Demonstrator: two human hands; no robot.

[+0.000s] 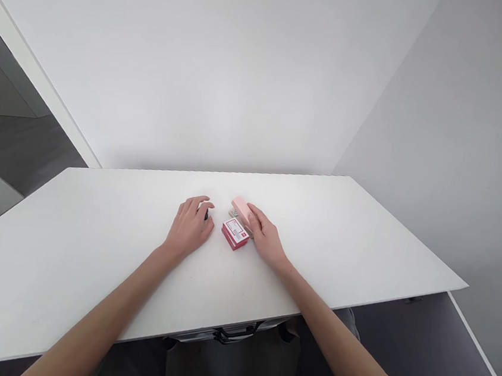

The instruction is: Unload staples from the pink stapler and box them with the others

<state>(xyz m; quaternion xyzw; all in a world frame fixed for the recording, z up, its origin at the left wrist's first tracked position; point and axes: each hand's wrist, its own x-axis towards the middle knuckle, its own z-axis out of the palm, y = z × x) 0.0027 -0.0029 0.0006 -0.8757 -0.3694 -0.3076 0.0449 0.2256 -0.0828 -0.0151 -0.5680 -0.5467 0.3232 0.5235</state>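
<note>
A pink stapler (240, 209) lies on the white table (91, 255), and my right hand (264, 235) rests over its near end with fingers curled around it. Just in front of the stapler sits a small red and white box of staples (235, 233), between my two hands. My left hand (191, 226) lies palm down to the left of the box, its fingers bent over a small dark object (206, 213) that I cannot make out.
The table's near edge runs across the bottom, with my lap and a dark bag strap (236, 333) below it. White walls stand behind and to the right. The table's right corner (465, 286) is near a grey floor.
</note>
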